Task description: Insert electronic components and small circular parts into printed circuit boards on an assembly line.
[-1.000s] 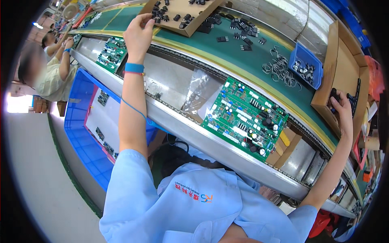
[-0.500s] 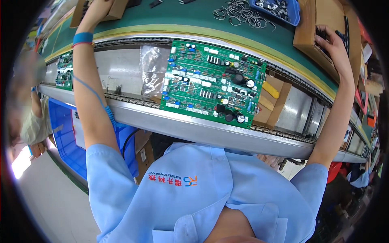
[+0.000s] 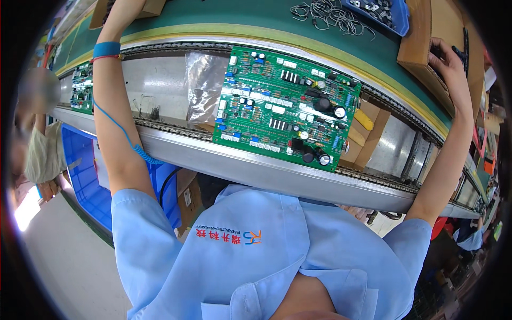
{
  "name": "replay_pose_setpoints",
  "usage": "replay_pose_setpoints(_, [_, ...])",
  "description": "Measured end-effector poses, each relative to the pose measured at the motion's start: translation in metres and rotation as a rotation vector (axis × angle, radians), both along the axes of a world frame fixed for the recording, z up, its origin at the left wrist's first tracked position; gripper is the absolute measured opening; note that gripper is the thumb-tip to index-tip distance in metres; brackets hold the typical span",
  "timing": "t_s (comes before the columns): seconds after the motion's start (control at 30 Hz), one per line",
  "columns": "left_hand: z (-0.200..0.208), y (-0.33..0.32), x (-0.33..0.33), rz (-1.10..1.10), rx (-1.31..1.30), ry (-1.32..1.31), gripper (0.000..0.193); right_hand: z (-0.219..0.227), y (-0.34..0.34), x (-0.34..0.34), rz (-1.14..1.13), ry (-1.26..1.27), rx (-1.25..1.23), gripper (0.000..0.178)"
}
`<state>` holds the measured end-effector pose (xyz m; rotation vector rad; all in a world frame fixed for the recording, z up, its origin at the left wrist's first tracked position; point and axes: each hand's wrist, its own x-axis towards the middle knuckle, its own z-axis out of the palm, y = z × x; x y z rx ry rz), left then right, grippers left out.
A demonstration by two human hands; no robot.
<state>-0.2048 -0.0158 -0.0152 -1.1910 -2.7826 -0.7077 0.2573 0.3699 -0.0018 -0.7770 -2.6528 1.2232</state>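
At the top left edge my left hand (image 3: 124,12) reaches to a cardboard box (image 3: 154,7); its fingers are out of the picture. A blue band with a coiled blue cord is round that wrist. My right hand (image 3: 450,64) dips into another cardboard box (image 3: 416,50) at the upper right. Its fingers are bent inward, with the tips hidden by the box wall, so what they hold cannot be made out. Between my arms a green circuit board (image 3: 285,109) with capacitors, white connectors and heat sinks lies across the rails, touched by neither hand.
Chain rails (image 3: 176,131) run across in front of me. A clear plastic bag (image 3: 202,88) lies left of the board. Beyond are a blue tray (image 3: 392,16) of small parts and tangled wire leads (image 3: 338,16). Another board (image 3: 81,88) and a person (image 3: 45,149) are at left.
The board, rails and boxes appear shifted slightly in the picture. My left hand has gone further toward the top edge. My right hand stays in its box, with the fingers slightly moved.
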Motion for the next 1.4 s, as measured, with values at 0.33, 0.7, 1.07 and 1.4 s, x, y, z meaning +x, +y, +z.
replay_pose_setpoints(0.33, [-0.004,0.002,0.006,-0.031,0.067,0.121,0.019,0.003,-0.003,-0.003,-0.057,-0.033,0.015,0.028])
replay_pose_setpoints(0.7, [-0.003,0.003,0.021,0.020,0.148,0.071,0.015,0.004,-0.009,-0.001,-0.069,-0.044,0.026,0.023])
replay_pose_setpoints(1.07, [0.004,0.007,0.022,-0.003,0.177,0.089,0.015,0.002,-0.007,-0.003,-0.035,-0.006,-0.002,0.025])
replay_pose_setpoints(1.4, [0.006,0.009,0.025,-0.094,0.189,0.058,0.018,-0.008,0.014,0.008,-0.188,0.093,0.274,0.030])
